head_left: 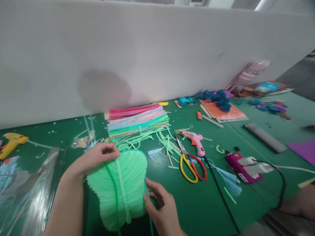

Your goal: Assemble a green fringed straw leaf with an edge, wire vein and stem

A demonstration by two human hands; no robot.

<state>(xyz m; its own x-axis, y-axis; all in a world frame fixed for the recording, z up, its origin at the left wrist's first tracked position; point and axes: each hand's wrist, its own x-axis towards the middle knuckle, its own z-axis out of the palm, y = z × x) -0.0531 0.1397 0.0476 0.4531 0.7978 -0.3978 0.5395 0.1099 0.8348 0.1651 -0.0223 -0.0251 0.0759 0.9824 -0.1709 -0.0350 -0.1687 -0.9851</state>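
A light green leaf-shaped piece made of straws [118,188] lies on the green table [201,203] in front of me. My left hand [97,157] pinches its upper left edge near the top of the central rib. My right hand [162,205] holds its lower right edge with thumb and fingers. A darker green stem runs down through the leaf. Loose green straw strips [157,137] lie just beyond it.
A stack of coloured straws [137,121] lies behind the leaf. Yellow-and-red scissors [190,162] and a pink glue gun [195,142] sit to the right, then a purple device with a black cable [243,165]. A yellow glue gun [12,142] is far left. A white wall backs the table.
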